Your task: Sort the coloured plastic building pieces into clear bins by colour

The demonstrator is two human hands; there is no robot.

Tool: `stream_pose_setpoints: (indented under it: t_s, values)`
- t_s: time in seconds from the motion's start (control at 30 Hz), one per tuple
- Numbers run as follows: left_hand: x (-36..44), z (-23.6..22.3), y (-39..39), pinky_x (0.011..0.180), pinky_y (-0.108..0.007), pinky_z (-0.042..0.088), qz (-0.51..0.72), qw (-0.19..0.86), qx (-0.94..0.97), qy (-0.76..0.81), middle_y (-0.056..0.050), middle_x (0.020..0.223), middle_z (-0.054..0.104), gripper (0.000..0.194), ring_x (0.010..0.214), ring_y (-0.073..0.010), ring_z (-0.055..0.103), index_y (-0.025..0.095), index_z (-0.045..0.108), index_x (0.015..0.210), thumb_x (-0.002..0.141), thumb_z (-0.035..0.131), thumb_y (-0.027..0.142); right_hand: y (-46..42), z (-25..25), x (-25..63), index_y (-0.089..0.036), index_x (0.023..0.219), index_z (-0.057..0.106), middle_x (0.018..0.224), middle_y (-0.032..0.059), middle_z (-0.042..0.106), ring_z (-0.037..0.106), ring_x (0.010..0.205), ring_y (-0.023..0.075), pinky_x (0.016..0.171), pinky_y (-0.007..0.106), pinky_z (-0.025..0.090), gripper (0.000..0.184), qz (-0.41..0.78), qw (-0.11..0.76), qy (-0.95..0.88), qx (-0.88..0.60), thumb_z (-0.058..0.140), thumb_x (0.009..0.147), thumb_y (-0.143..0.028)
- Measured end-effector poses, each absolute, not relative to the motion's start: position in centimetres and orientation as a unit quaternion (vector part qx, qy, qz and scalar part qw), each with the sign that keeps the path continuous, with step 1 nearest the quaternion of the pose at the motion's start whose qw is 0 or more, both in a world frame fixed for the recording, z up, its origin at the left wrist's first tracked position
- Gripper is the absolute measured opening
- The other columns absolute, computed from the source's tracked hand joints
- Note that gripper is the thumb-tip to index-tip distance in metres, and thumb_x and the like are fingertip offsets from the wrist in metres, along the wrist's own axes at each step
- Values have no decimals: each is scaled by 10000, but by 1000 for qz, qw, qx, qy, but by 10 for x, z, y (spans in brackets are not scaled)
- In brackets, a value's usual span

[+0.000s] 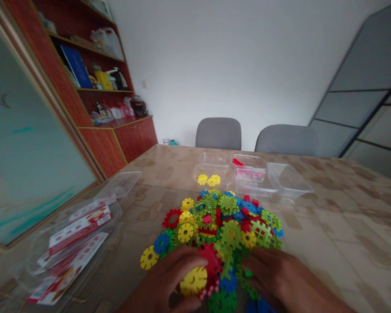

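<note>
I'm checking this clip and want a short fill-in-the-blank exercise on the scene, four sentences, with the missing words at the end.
1. Between the thumb and fingers of the left hand is a notched disc colored ____.
2. The right hand is at a pile of plastic pieces in red, yellow, green and ____.
3. Seen from the person's place, the printed labels lie to the ____ of the pile.
4. The number of gray chairs behind the table is ____.

Missing words: yellow; blue; left; two.

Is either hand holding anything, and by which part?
Cannot be told: the left hand curls around a yellow disc, perhaps gripping its rim; the right hand is at the pile, its grip hidden.
</note>
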State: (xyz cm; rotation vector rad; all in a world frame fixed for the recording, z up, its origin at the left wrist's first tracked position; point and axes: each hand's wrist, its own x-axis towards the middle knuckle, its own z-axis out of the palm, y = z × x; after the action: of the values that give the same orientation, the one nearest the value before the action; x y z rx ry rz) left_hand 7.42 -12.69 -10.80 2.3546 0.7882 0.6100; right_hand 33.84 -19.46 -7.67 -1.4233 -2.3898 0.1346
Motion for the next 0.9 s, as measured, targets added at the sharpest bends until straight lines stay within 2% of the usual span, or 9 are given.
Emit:
stream_pose_setpoints:
  t_s: [0.1,0.2,0.33,0.43,0.53,0.63,0.73,0.8,0.9]
  values:
    - [73,-107,-129,830,-259,507,238,325,862,307,-8,1074,680,357,950,-205,639,316,626,1097,758,613,203,-188,-59,319,-233,1001,650,902,64,672,643,816,212,668,308,538,199,90,155,-850,-495,519,877,-151]
    - [72,-106,-127,737,-229,504,230,367,821,372,16,880,709,321,804,-183,650,288,659,1020,713,631,199,-180,-63,303,-220,1171,605,1105,90,643,615,976,246,784,339,554,326,95,143,-875,-452,605,846,-202]
    - [68,-92,-118,699,-211,473,210,370,804,415,23,859,731,204,787,-179,657,268,706,922,747,615,213,-176,-88,302,-212,1163,624,1251,118,593,612,1003,270,813,369,555,322,29,139,-893,-427,632,847,-277]
    - [60,-83,-107,675,-209,450,156,355,838,383,29,844,735,158,736,-165,658,258,715,919,816,597,237,-178,-93,309,-215,1000,677,1135,88,639,616,957,245,801,349,548,183,21,138,-892,-429,579,895,-328]
    - [48,-85,-102,776,-227,455,111,346,864,348,27,919,730,188,844,-174,661,272,707,970,825,604,210,-182,-87,312,-222,852,671,965,46,652,604,905,216,770,320,530,175,37,141,-879,-454,533,926,-302]
    - [36,-91,-104,965,-298,416,59,346,869,347,7,1210,654,377,1121,-215,577,332,638,1165,813,623,198,-182,-85,312,-219,769,646,866,35,643,598,817,202,678,289,514,210,35,161,-874,-458,524,927,-283]
    - [32,-86,-111,1094,-391,306,11,359,857,369,-8,1465,433,587,1318,-269,404,366,485,1346,798,638,220,-181,-87,313,-217,769,627,854,29,637,591,775,190,619,267,491,159,40,158,-869,-467,547,906,-229]
    - [36,-77,-114,1105,-416,288,-11,353,848,395,-25,1494,385,643,1341,-304,363,340,469,1357,757,659,212,-180,-89,314,-213,764,608,856,24,635,588,766,183,594,255,477,122,45,149,-869,-470,580,882,-197]
    - [45,-65,-116,993,-350,397,-21,330,853,403,-33,1339,537,511,1203,-286,493,281,573,1194,704,660,168,-180,-92,315,-207,759,593,836,9,637,585,748,170,591,245,467,112,43,151,-872,-463,601,861,-163]
